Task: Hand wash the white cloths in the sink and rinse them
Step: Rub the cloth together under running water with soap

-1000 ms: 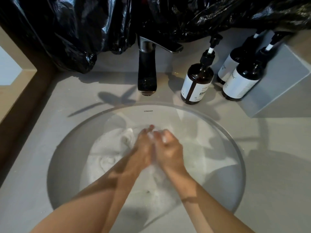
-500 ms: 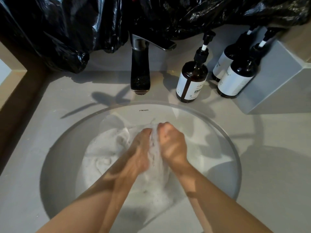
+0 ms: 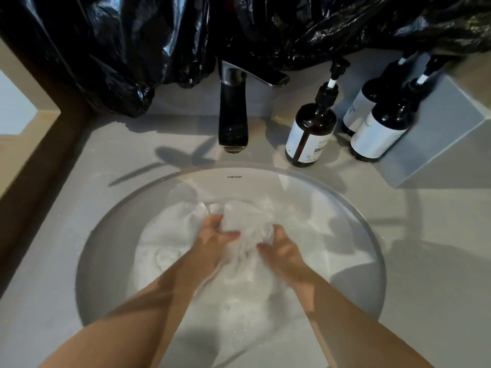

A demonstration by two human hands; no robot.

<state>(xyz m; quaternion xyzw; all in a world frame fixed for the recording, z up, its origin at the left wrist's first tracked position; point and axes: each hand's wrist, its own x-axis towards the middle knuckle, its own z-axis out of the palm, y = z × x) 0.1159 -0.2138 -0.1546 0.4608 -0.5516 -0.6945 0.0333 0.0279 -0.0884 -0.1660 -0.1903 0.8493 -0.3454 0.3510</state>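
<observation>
**Asker:** What are your fingers doing?

**Me:** The fingers of my left hand are curled over the left side of a bunched white cloth, with the thumb pressed across its near face. My right hand grips the same bunch from the right, its fingertips dug into the folds. The wad sits between my two hands, raised a little above the water.

**Asker:** And where is that?

**Me:** In the middle of the round sink. The basin holds cloudy, soapy water with small bubbles. More white cloth lies soaking to the left of my hands. I cannot tell how many pieces there are.

**Asker:** What other containers are there?

**Me:** There are three dark pump bottles with white labels on the counter. One bottle stands just right of the faucet. The other two are together against a grey box. The dark glass hides how full they are. Black plastic sheeting hangs behind everything.

**Asker:** Has anything changed?

**Me:** Half a second ago my fists were knuckle to knuckle, squeezing a thin strip of cloth between them. Now my hands have drawn apart and the cloth has bulged up into a bigger lump between them.
</observation>
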